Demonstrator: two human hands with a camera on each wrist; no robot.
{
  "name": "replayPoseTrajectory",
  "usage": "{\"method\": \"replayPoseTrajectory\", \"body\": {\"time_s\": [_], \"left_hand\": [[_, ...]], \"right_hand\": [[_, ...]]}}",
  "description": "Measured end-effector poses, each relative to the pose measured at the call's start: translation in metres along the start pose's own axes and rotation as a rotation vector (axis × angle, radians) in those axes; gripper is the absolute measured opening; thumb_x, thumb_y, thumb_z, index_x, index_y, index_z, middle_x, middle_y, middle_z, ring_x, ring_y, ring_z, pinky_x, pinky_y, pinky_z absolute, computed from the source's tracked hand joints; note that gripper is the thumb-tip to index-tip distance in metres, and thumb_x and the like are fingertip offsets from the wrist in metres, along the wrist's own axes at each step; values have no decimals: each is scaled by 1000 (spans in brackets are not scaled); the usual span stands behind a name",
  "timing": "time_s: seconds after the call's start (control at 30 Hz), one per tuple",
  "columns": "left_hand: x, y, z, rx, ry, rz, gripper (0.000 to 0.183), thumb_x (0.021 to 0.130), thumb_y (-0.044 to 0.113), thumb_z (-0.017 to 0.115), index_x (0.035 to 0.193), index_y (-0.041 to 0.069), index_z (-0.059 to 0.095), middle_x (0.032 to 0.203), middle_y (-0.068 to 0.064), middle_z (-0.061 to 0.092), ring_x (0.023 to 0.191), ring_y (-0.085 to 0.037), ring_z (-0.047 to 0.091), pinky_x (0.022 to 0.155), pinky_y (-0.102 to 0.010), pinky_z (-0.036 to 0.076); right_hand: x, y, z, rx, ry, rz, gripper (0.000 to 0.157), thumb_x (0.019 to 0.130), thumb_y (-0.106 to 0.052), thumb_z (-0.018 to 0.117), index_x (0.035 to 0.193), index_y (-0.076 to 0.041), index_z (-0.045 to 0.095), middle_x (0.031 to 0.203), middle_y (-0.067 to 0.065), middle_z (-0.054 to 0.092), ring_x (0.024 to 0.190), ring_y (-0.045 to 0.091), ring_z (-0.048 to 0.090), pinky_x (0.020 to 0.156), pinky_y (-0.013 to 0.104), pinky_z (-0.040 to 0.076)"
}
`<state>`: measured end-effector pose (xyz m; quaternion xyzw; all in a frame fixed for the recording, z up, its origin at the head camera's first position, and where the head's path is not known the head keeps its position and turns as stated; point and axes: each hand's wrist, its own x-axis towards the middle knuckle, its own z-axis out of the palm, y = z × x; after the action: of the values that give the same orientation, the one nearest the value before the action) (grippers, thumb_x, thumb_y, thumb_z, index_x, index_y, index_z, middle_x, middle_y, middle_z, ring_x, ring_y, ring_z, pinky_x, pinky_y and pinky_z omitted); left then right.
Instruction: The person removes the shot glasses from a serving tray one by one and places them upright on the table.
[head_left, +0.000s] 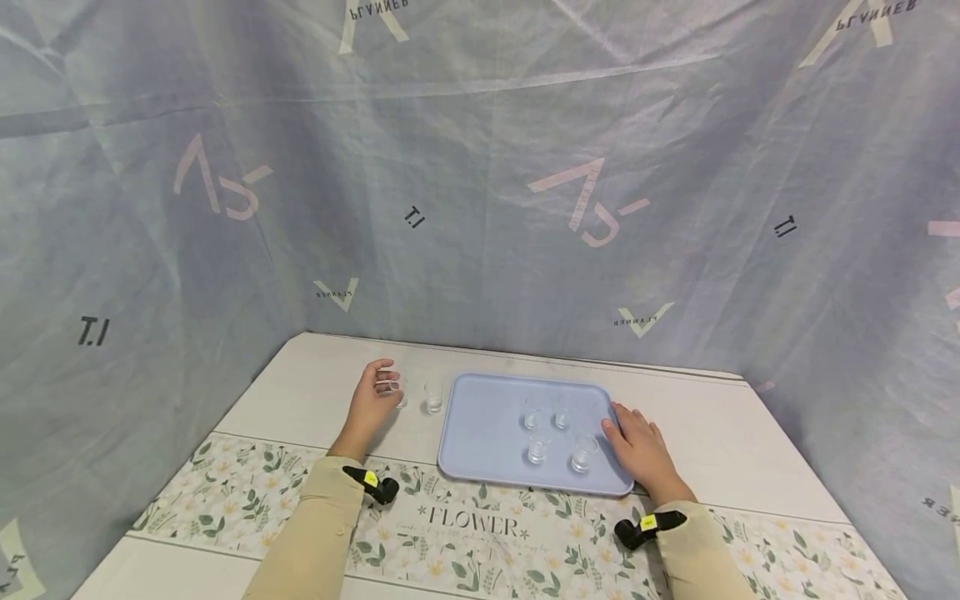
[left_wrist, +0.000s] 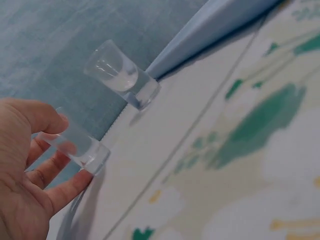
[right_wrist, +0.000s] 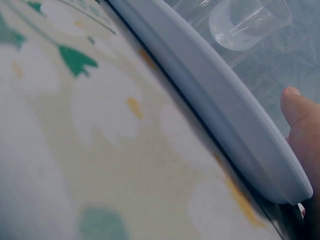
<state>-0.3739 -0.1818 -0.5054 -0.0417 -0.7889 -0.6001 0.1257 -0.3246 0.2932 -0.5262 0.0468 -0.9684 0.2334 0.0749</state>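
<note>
My left hand is around a small clear shot glass, thumb on one side and fingers on the other. This glass stands upright on the table, left of the tray. Beside it, nearer the tray, is a second clear shot glass. My right hand holds the right edge of a light blue tray, its thumb over the rim and its other fingers along the outside. Several clear shot glasses stand on the tray's right half, among them one at the front right.
A floral runner printed with "FLOWER" crosses the white table in front of the tray. Grey-blue printed cloth hangs behind the table and on both sides.
</note>
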Motion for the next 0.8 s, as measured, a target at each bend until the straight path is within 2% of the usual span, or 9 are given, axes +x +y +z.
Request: {"method": "replayPoseTrajectory", "body": {"time_s": [0.3, 0.53, 0.8], "left_hand": [[0, -3, 3, 63, 10, 17, 59, 89, -5, 66, 143, 4, 43, 127, -22, 58, 117, -38, 58, 101, -50, 48], [-2, -2, 2, 60, 2, 18, 60, 88, -6, 66, 143, 1, 43, 126, -22, 57, 116, -40, 57, 100, -52, 46], [-1, 5, 3, 75, 0, 18, 63, 90, 0, 70, 145, 3, 40, 132, -22, 53, 127, -38, 49, 109, -53, 40]], "right_hand": [[1, 0, 1, 0, 2, 3, 73, 108, -51, 32, 155, 4, 30, 157, 28, 33, 148, 51, 18, 118, 66, 6], [0, 0, 1, -4, -10, 10, 73, 108, -51, 31, 156, 5, 29, 158, 28, 31, 148, 51, 16, 119, 66, 4], [0, 0, 0, -3, -11, 8, 72, 108, -51, 31, 156, 3, 29, 158, 27, 31, 149, 50, 16, 119, 65, 3]]}}
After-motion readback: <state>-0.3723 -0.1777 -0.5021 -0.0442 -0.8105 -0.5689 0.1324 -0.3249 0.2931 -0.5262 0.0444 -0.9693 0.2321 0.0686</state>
